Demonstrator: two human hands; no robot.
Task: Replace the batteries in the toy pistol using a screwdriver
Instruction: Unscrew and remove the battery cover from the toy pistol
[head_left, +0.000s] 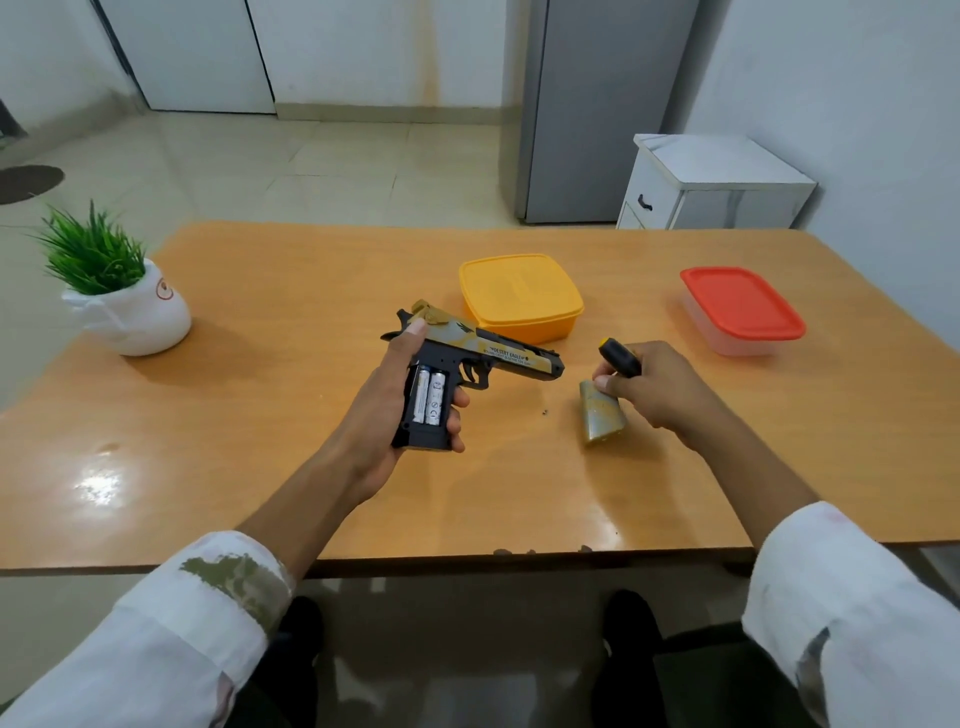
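Head view: left grip wraps toy pistol reading "DESERT EAGLE", two batteries exposed. Right grip clasps screwdriver, fingertips on cover. Beyond, yellow box lidded.

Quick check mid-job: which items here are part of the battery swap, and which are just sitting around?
In the job: toy pistol, batteries, screwdriver, battery cover, loose screw.

Lying about: yellow container, red-lidded container, potted plant.

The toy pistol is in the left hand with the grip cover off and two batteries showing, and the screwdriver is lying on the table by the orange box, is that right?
Not quite. The screwdriver is not lying on the table; the right hand holds it. The head view shows this. The rest stands: the left hand holds the toy pistol, grip cover off, two batteries showing.
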